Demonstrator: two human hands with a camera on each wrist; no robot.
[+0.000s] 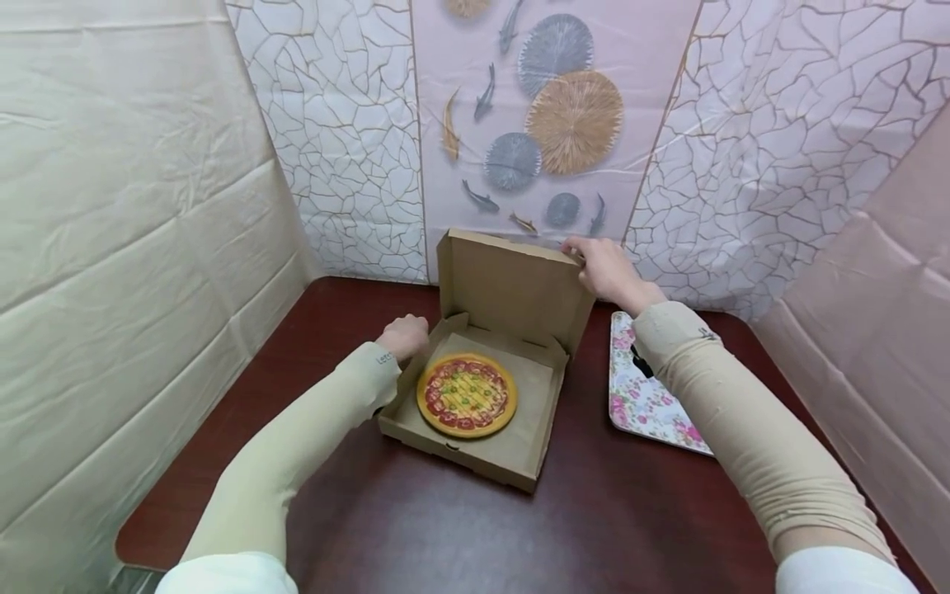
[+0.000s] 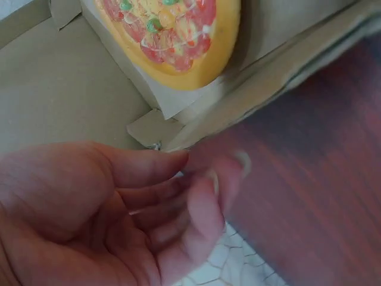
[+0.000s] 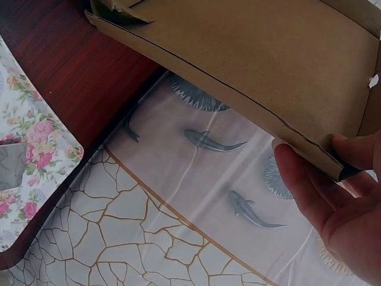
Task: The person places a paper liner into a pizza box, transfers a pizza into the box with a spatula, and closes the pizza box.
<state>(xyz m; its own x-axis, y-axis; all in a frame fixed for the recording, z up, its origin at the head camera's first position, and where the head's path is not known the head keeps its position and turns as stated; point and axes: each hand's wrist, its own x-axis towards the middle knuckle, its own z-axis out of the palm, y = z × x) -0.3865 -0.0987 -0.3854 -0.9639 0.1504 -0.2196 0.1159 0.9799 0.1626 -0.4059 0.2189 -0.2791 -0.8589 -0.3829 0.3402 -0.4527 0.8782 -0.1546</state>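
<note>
A cardboard pizza box (image 1: 534,412) lies on the table with its lid (image 1: 512,289) raised. Inside the base rests a round pizza (image 1: 467,396) with red slices and green bits. My right hand (image 1: 612,272) pinches the lid's upper right corner; in the right wrist view the thumb is on the inner face and the fingers (image 3: 297,179) are outside. Beside the box's left wall is my left hand (image 1: 404,337), its fingers loosely bent and holding nothing. In the left wrist view its thumb tip (image 2: 178,159) is right at the box edge, near the hinge.
A white board with pink flowers (image 1: 653,404) lies right of the box, partly under my right forearm in the head view. A grey flat piece (image 3: 12,167) shows on it. Behind the dark red table (image 1: 445,536) hangs a patterned cloth (image 1: 356,165).
</note>
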